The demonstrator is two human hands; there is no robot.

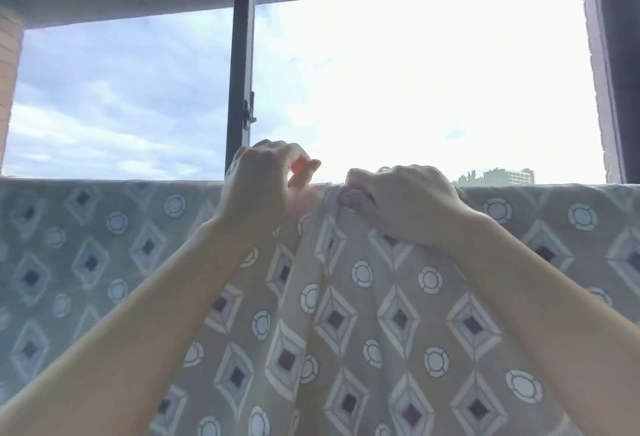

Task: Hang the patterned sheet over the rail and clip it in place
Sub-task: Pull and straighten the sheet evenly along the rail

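Observation:
A grey patterned sheet [381,297] with diamonds and circles hangs over a horizontal rail that it hides, its top fold running across the view. My left hand [259,190] is raised at the fold and pinches a small orange clip [300,165] between thumb and fingers, just above the cloth. My right hand [398,203] grips a bunched pleat of the sheet on the rail, fingers curled over the top edge. The two hands are a short gap apart.
A window fills the upper view, with a dark vertical frame post [240,89] and latch [249,113] right behind my left hand. Brick wall [8,89] stands at the left, a dark wall edge [609,72] at the right. Distant buildings [509,176] show beyond.

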